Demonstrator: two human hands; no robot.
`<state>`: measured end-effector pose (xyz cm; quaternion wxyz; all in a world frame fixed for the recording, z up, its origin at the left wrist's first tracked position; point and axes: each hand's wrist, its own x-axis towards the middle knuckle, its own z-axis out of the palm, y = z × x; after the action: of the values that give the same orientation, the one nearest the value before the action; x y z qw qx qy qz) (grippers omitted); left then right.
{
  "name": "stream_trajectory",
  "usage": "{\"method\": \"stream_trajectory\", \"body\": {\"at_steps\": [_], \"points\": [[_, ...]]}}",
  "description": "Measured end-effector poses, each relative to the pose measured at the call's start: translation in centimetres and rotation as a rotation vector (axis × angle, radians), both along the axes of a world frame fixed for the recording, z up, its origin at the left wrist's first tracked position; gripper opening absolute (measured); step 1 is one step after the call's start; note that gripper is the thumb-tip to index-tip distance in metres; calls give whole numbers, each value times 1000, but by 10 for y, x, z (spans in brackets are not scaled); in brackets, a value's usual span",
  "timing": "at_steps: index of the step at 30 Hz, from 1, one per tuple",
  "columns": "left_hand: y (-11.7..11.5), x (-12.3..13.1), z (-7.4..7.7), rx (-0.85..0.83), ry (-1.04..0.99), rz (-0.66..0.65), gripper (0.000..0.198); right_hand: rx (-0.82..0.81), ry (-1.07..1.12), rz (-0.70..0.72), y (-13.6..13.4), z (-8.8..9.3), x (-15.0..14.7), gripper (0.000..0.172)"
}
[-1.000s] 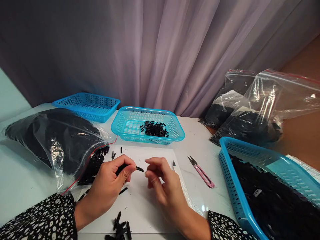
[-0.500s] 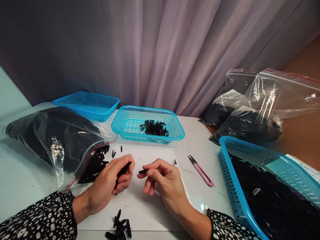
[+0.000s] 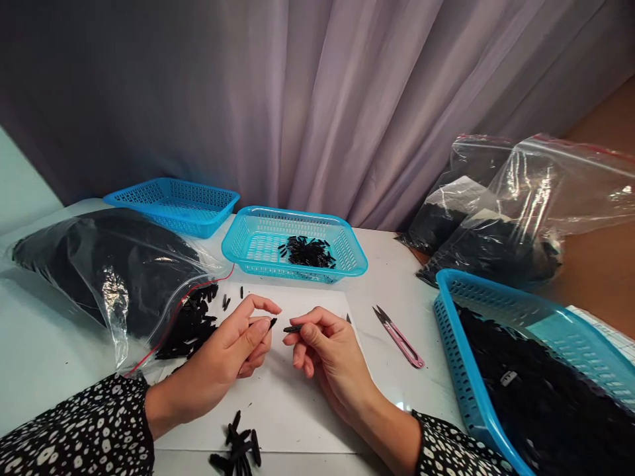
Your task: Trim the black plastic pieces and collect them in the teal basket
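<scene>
My left hand [image 3: 238,344] is curled closed over a white sheet [image 3: 292,410], with the tip of a small black elongated piece [image 3: 272,322] showing at its thumb. Between thumb and forefinger my right hand [image 3: 330,350] pinches another small black piece [image 3: 292,328], its end pointing at the left hand. A narrow gap separates the two hands. Near my left wrist, many black pieces [image 3: 191,324] spill from the mouth of a large clear zip bag [image 3: 104,271]. A smaller heap of black pieces [image 3: 241,449] lies at the near edge of the sheet.
A light blue basket [image 3: 233,254] holding some black pieces stands ahead, beside a darker blue basket [image 3: 198,230]. Pink thread snips [image 3: 404,344] lie on the right. Beyond them are a larger blue basket [image 3: 449,344] full of black pieces and clear bags [image 3: 526,198].
My left hand has turned and lifted its forefinger, bringing a black piece's tip into sight at the thumb. The right hand has shifted slightly up and right, still pinching its piece.
</scene>
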<state>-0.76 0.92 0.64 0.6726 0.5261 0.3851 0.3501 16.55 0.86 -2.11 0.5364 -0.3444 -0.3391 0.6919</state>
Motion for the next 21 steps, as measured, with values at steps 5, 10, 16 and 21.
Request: {"method": "stream_trajectory", "body": {"at_steps": [5, 10, 16, 21], "points": [[1, -2, -2, -2, 1, -24, 29, 23, 55, 70, -1, 3, -2, 28], [-1, -3, -2, 41, 63, -42, 25, 154, -158, 88, -3, 2, -2, 28], [-4, -5, -3, 62, 111, -41, 25, 291, -308, 33, -6, 2, 0, 20], [-2, -3, -2, 83, 94, -43, 25, 308, -343, 4, -7, 1, -1, 18]]}}
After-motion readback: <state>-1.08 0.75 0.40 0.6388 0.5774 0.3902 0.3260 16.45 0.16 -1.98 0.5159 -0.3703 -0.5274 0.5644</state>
